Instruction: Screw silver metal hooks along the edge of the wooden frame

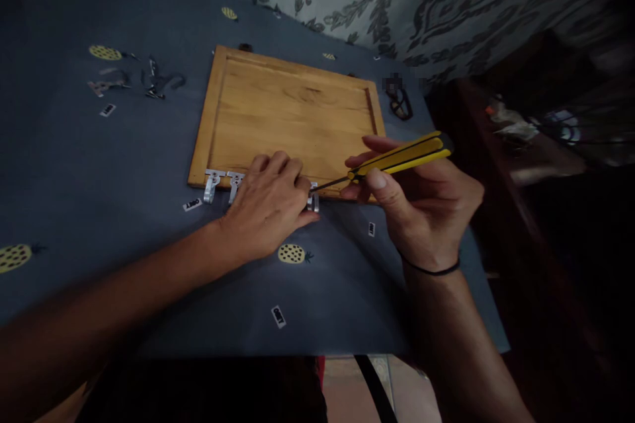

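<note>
Gripping the screwdriver: right hand is closed on the yellow-black handle, thumb and forefinger pinched at the shaft end. The handle runs out to 2 o'clock and the thin blade points to 8 o'clock at a metal hook. Left hand has its fingers curled down over that hook, pinning it on the near edge of the wooden board; the contact itself is hidden. Two spare hooks sit at 9 o'clock of it on the same edge. My read: the hook is small, light, stiff and slick, so best held by pressing on its flat plate. The screwdriver is light and rigid, best taken mid-handle. The board is stiff and may slide on the blue cloth. Glasses at 1 o'clock, scraps at 10.
</note>
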The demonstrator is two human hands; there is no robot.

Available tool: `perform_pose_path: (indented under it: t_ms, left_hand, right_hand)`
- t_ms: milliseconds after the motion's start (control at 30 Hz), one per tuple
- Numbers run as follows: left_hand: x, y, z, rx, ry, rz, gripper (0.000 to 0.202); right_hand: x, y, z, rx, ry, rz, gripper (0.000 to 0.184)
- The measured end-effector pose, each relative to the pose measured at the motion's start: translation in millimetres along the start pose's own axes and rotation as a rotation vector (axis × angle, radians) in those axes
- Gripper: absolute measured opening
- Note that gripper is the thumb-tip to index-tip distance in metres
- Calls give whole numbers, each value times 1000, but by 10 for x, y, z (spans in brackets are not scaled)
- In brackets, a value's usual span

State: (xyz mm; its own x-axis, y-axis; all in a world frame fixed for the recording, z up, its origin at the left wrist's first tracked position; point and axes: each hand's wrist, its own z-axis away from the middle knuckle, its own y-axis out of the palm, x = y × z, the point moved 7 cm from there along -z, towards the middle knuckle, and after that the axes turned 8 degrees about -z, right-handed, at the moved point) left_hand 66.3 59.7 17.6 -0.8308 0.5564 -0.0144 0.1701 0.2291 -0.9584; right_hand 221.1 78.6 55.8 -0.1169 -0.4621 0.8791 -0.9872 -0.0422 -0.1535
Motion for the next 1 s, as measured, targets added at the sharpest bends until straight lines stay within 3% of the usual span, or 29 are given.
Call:
perform_pose_path:
  t_ms: [167, 433, 667, 1000]
  left_hand:
    - [-2, 0, -10, 38, -13, 13, 34]
    - [-9, 1, -17, 43, -7, -5, 33]
    - [-8, 3, 3, -4, 9, -6, 33]
    - [-4, 12, 4, 5, 3, -2, 32]
  right_hand:
    - [3, 37, -23, -23, -26, -37, 19]
    - [19, 13, 19, -191, -70, 87, 38]
    - [43, -58, 67, -288, -192, 32, 26]
    - [52, -61, 70, -241, -157, 87, 20]
